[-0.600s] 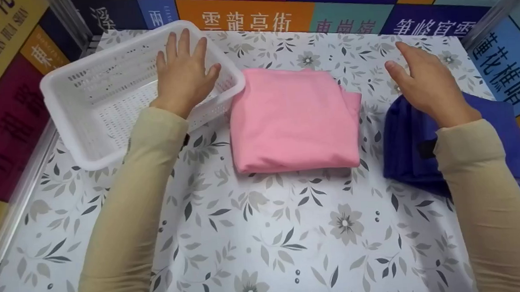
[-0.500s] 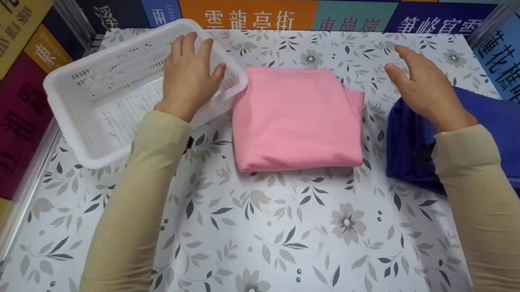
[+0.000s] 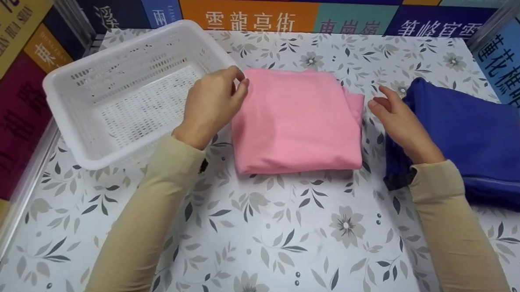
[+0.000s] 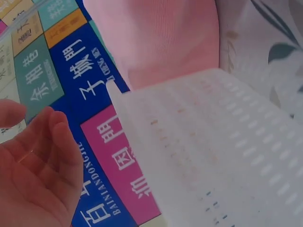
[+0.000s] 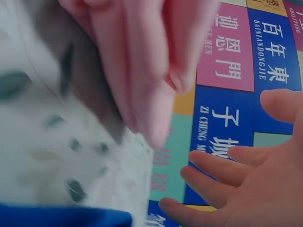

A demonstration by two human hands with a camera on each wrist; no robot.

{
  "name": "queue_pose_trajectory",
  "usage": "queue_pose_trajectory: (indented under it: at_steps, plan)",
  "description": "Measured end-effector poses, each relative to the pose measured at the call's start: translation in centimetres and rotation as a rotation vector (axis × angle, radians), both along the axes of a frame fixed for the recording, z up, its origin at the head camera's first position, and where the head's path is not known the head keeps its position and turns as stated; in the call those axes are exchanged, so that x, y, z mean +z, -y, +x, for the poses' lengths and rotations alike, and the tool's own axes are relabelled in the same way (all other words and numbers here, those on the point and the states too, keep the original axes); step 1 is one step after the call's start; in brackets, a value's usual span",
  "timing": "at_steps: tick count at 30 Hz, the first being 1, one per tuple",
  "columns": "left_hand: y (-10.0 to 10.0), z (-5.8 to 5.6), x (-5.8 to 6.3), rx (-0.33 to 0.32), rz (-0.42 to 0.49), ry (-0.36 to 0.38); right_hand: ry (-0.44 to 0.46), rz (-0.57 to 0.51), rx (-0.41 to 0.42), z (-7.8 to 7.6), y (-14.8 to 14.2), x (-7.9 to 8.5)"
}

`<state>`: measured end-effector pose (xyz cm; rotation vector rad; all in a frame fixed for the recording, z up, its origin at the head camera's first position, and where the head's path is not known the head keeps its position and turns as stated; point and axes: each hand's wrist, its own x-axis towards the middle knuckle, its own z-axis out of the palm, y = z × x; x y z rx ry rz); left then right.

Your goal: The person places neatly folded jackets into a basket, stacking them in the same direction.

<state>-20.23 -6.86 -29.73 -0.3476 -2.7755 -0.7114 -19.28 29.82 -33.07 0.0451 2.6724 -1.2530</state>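
A folded pink garment (image 3: 296, 122) lies in the middle of the table. My left hand (image 3: 214, 102) hovers by the basket's right rim, near the garment's upper left corner. Its fingers are loosely bent, and the left wrist view shows a gap between thumb and fingers with nothing held. On the other side, my right hand (image 3: 404, 124) hangs between the pink garment and a folded blue garment (image 3: 475, 141). In the right wrist view its fingers are spread and hold nothing, apart from the pink folds. The white basket (image 3: 81, 165) at the left has a perforated bottom and nothing in it.
The table (image 3: 291, 250) has a white cover with grey leaves and flowers. Coloured panels (image 3: 254, 19) with large characters stand along its back and both sides.
My left hand has moved right and nearer, from over the basket to beside the pink garment, its fingers bending more. The right hand has come left and nearer, off the blue garment.
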Motion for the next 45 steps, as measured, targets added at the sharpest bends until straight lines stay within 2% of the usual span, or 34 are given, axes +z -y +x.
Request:
queue_pose_trajectory:
  at_steps: [5,8,12,15,18,21,24,28,32,36,39,41,45]
  plan:
    - [-0.1,0.8,-1.2,-0.001,0.041,0.006,0.04,-0.182,-0.049,0.4,0.1,-1.8]
    - [0.0,1.2,-2.2,0.0,0.073,0.037,0.098,-0.387,-0.108,0.7,-0.1,-2.8]
    - [0.2,1.7,-3.2,-0.011,0.096,0.154,0.195,-0.712,-0.153,0.8,-0.3,-3.9]
    - [0.3,2.0,-3.8,-0.025,0.096,0.249,0.266,-0.909,-0.152,0.9,-0.4,-4.8]
    - [0.1,2.3,-4.6,-0.029,0.08,0.311,0.311,-1.109,-0.121,1.0,-0.7,-5.8]
    - [0.0,2.3,-5.5,-0.045,0.08,0.377,0.334,-1.25,-0.07,1.0,-0.7,-6.5]
    - [0.2,2.0,-6.3,-0.072,0.121,0.495,0.347,-1.281,-0.045,0.8,-0.4,-6.8]
    - [0.6,1.2,-7.2,-0.11,0.252,0.589,0.402,-1.201,-0.01,0.7,0.4,-6.9]
    - [0.6,0.4,-8.0,-0.158,0.323,0.555,0.432,-1.144,0.037,0.3,0.9,-7.2]
    - [0.1,-0.1,-8.6,-0.182,0.328,0.522,0.477,-1.211,0.005,-0.1,1.4,-7.5]
    - [-0.2,-0.2,-8.5,-0.209,0.395,0.544,0.505,-1.307,-0.064,-0.5,1.7,-7.8]
    - [-0.3,-0.1,-8.0,-0.243,0.497,0.589,0.503,-1.337,-0.106,-0.7,1.8,-7.9]
    - [-0.6,0.1,-6.9,-0.262,0.667,0.696,0.473,-1.301,-0.163,-1.2,2.4,-7.8]
